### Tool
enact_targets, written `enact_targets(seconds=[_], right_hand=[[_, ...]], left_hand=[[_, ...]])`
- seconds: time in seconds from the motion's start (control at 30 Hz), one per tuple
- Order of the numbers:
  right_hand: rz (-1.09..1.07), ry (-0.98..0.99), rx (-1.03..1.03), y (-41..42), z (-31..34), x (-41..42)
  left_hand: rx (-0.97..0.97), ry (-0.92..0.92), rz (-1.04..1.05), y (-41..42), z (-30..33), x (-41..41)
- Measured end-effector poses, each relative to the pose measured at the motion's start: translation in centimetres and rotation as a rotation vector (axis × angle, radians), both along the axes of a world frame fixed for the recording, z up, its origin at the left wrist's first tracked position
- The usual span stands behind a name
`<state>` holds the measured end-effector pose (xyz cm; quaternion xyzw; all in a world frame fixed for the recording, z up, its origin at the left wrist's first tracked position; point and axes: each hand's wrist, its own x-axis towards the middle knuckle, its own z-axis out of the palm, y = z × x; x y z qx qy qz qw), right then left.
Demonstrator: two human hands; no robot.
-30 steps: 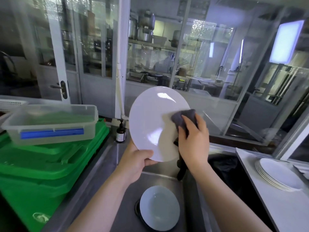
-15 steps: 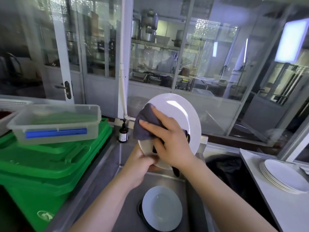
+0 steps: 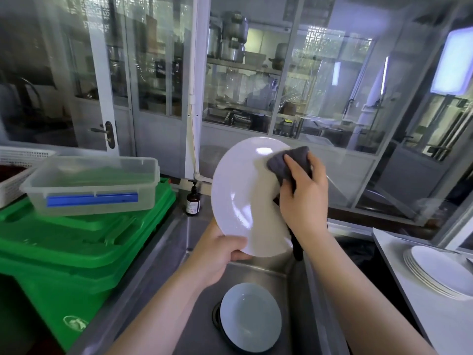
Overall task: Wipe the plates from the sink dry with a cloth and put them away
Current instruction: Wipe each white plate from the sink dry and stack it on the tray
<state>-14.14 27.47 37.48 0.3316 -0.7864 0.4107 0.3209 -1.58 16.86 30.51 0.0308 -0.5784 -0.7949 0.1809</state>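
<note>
A white plate (image 3: 243,201) stands tilted on edge above the sink (image 3: 194,290) — a dark grey cloth (image 3: 284,165) pressed to its upper right; another plate (image 3: 250,317) lies flat in the basin.

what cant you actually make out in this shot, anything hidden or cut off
- Head view: how many plates lie under the top plate in the sink; it covers them.
- Right part of the held plate: hidden by the right hand and grey cloth.
- Left hand fingers: behind the plate, only the thumb shows.
- Stacked plates on the counter: cut off by the right edge.
- Brown bottle label: too small to read.
</note>
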Motion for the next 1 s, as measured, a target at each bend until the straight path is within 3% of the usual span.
enact_targets(seconds=[0.13,0.3,0.73,0.87,1.0], right_hand=[[0.216,0.07,0.159,-1.2,0.6,1.9],[0.512,0.231,0.394,-0.8,-2.1,5.2],[0.481,0.279,0.544,1.0,-2.9,4.4],[0.445,0.278,0.659,1.5,-2.9,3.8],[0.418,0.256,0.697,2.9,-3.6,2.7]], left_hand=[[-0.056,-0.041,0.008,0.5,0.0,-0.3],[0.013,0.017,0.033,-0.4,0.0,-0.4],[0.132,0.177,-0.247,-2.2,-1.4,-0.1],[0.355,0.118,0.028,-1.7,-0.6,-1.0],[0.288,0.06,0.26,-2.0,-0.7,-1.3]])
